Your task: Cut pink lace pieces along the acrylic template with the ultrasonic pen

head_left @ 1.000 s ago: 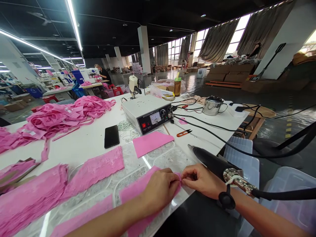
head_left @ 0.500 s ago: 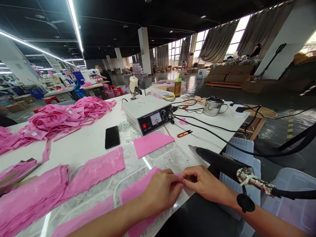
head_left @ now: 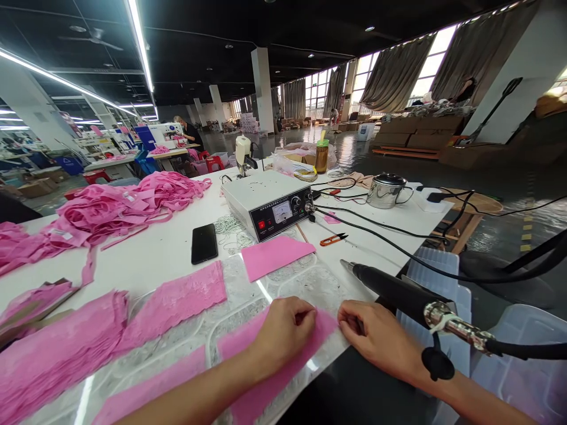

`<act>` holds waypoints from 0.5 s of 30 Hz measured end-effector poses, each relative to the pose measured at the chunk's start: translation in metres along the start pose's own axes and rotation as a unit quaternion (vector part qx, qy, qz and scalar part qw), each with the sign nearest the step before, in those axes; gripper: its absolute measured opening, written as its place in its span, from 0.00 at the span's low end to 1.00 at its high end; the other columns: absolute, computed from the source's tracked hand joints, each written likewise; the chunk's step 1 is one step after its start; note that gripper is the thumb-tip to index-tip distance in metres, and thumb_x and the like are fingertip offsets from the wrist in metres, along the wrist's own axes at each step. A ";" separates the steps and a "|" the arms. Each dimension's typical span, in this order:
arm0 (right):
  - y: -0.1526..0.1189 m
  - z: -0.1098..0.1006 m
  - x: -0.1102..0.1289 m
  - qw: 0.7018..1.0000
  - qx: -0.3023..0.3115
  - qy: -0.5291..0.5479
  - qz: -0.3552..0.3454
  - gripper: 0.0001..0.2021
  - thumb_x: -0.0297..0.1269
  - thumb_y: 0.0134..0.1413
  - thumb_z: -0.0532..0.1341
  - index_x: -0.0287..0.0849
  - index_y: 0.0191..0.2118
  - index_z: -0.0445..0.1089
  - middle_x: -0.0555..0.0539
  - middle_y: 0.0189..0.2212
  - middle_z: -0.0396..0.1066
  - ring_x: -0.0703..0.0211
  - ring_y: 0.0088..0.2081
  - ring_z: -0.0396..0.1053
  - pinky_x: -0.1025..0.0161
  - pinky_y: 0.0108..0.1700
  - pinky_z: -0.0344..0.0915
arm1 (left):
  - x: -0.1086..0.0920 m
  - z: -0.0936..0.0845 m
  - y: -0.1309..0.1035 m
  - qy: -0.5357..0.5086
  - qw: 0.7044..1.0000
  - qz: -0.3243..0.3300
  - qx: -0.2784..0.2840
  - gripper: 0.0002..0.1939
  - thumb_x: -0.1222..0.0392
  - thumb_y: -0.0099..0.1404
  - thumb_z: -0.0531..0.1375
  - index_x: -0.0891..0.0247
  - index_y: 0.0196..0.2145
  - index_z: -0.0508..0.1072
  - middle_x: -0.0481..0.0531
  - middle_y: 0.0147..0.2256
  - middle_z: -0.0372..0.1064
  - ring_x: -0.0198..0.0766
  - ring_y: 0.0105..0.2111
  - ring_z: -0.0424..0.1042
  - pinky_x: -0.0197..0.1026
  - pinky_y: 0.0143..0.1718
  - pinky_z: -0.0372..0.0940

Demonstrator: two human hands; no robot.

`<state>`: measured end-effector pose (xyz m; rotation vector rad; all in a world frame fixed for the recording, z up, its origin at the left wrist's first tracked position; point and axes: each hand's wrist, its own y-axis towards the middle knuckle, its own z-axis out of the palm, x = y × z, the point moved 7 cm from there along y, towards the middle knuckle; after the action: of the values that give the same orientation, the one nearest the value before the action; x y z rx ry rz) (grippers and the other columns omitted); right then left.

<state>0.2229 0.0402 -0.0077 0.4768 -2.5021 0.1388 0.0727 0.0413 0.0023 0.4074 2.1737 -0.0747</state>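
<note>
Loosely curled, your left hand (head_left: 283, 330) is over the pink panel (head_left: 268, 392) and your right hand (head_left: 378, 336) is by its right corner; whether either pinches cloth cannot be told. The panel lies near the table (head_left: 150, 254) edge, below another pink piece (head_left: 277, 258) and the orange snips (head_left: 333, 239).

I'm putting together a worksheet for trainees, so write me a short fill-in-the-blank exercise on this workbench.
The left hand is over cloth coloured ____.
The phone lies on the ____ side of the control box, as pictured.
The snips have handles coloured ____.
The brown jar has a ____ lid.
Missing words: pink; left; orange; green.
</note>
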 end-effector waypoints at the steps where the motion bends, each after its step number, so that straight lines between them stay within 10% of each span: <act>1: -0.001 -0.002 0.002 1.000 -0.013 -0.002 -0.007 0.07 0.32 0.53 0.54 0.43 0.26 0.65 0.51 0.21 0.65 0.62 0.24 0.62 0.63 0.29 0.55 | 0.000 0.000 0.000 -0.010 1.000 -0.002 0.000 0.14 0.68 0.58 0.52 0.63 0.17 0.54 0.43 0.18 0.48 0.31 0.22 0.51 0.36 0.25 0.47; 8: -0.006 0.008 0.021 0.993 -0.032 -0.042 -0.104 0.09 0.31 0.58 0.53 0.44 0.35 0.71 0.48 0.31 0.72 0.62 0.28 0.69 0.64 0.31 0.61 | -0.002 -0.011 -0.004 -0.092 0.995 -0.033 -0.019 0.14 0.62 0.59 0.53 0.63 0.16 0.60 0.43 0.18 0.52 0.31 0.22 0.53 0.36 0.24 0.50; 15: -0.013 0.012 0.019 0.987 -0.033 -0.015 -0.157 0.09 0.39 0.60 0.55 0.45 0.36 0.72 0.48 0.28 0.73 0.60 0.26 0.71 0.64 0.29 0.66 | 0.015 -0.070 -0.034 -0.206 0.962 -0.137 -0.113 0.13 0.53 0.58 0.58 0.65 0.24 0.73 0.50 0.23 0.69 0.35 0.24 0.70 0.36 0.28 0.65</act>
<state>0.2064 0.0203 -0.0065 0.8410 -2.4150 -0.0755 -0.0006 0.0269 0.0292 -0.0440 1.7864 -0.0570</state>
